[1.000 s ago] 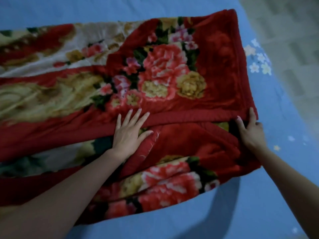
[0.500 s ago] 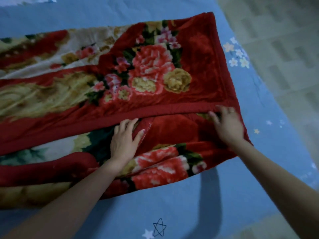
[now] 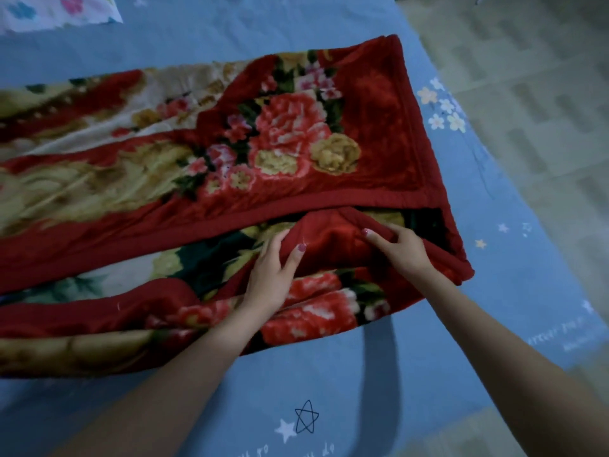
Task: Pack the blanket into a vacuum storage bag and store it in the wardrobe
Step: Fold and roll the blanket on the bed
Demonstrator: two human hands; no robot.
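Plush, heavy-looking blanket folds softly as left hand and right hand pinch its red fold toward twelve o'clock.

We see a red floral blanket folded lengthwise on a blue star-print bedsheet. Our left hand and right hand both grip a raised red fold of it, just below the hemmed edge. Tiled floor at right, floral pillow top left.
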